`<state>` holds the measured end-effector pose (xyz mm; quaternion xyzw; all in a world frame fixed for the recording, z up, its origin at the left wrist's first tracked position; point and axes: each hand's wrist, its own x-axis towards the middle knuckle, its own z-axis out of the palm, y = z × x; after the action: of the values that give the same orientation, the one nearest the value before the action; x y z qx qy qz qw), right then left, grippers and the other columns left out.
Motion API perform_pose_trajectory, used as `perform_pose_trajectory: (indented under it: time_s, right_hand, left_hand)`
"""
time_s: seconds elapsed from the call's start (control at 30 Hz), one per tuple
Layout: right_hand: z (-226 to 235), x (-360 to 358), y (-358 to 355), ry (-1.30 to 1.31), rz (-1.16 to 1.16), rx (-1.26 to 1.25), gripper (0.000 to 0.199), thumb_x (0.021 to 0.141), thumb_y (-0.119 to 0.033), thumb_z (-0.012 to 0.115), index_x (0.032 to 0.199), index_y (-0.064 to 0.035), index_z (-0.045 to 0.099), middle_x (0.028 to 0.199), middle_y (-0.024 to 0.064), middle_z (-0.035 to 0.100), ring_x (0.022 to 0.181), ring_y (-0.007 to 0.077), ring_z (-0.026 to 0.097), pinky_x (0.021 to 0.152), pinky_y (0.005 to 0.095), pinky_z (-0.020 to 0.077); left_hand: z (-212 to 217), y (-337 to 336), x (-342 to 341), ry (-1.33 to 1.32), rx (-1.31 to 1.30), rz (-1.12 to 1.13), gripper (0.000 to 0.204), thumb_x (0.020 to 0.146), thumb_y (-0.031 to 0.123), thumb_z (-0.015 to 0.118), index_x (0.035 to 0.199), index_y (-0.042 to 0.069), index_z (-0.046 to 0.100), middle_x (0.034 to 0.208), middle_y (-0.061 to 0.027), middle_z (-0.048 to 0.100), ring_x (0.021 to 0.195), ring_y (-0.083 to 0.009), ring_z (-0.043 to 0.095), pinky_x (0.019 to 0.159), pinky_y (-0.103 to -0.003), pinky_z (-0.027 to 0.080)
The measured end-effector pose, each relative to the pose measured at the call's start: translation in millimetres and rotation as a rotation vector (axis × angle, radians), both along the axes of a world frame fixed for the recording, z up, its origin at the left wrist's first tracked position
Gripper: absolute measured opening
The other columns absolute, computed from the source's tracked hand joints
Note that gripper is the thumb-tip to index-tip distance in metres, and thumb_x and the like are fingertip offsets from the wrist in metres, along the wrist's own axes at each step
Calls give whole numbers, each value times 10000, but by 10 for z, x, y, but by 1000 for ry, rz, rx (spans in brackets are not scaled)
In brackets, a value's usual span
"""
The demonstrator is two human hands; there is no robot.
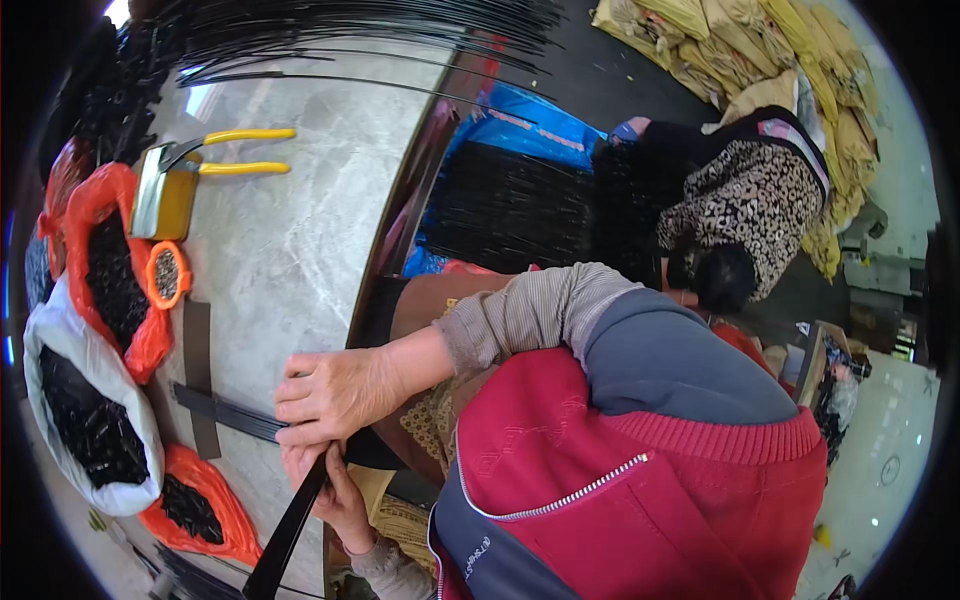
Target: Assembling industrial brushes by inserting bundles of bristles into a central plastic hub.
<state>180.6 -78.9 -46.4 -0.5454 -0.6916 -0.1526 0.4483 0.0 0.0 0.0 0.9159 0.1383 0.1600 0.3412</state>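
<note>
Lettering appeared in pale print on the dark shirt (485, 562) and in reddish print on the blue sheet (545, 148); tone-on-tone stitched marking showed on the red vest (560, 445). Left hand (343, 500) was closed around the upper end of a wide black strip (290, 532), which slanted from the fingers toward the lower picture edge. Right hand (335, 395) was positioned directly above it, fingers bent over the near end of thin black strips (245, 418); whether it gripped them could not be determined. These strips lay on the table (330, 220), across a flat dark bar (198, 345).
</note>
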Motion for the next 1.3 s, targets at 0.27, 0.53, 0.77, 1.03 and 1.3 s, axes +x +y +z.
perform_pose_trajectory:
  time_s: [0.27, 0.53, 0.77, 1.03, 1.3]
  right_hand:
    - [-18, -59, -69, 10, -85, 3, 361, 735, -419, 657, 931, -119, 618, 864, 9, 570, 877, 196, 579, 801, 376, 426]
    - [-211, -217, 129, 36, -264, 169, 348, 803, -455, 603, 812, -107, 617, 799, 6, 562, 810, 193, 546, 746, 378, 389]
    - [-214, -225, 133, 85, -237, 152, 379, 810, -475, 620, 828, -97, 634, 820, 7, 584, 786, 191, 545, 709, 378, 364]
    - [-224, -239, 156, 101, -237, 189, 389, 790, -477, 645, 820, -90, 639, 817, 15, 584, 794, 196, 555, 709, 388, 359]
    - [-255, -230, 188, 110, -207, 193, 389, 767, -482, 648, 829, -99, 644, 818, 16, 584, 804, 210, 560, 720, 402, 369]
  left_hand:
    - [-71, -72, -51, -3, 31, 88, 68, 936, -1, 624, 984, -50, 623, 961, -137, 588, 949, -299, 560, 862, -404, 453]
    - [-204, 58, -290, 54, -24, 153, 121, 958, 15, 633, 1049, -53, 594, 1075, -117, 584, 972, -202, 568, 823, -327, 487]
    - [-134, 45, -236, 98, -13, 139, 115, 948, 23, 653, 1019, -50, 601, 988, -113, 580, 913, -191, 558, 722, -311, 496]
    - [-184, 55, -305, 92, -44, 193, 129, 940, 40, 675, 995, -52, 603, 962, -119, 572, 850, -197, 560, 638, -292, 495]
    - [-112, -2, -168, 77, 2, 135, 134, 940, 44, 674, 1000, -55, 608, 962, -119, 583, 833, -209, 556, 664, -308, 497]
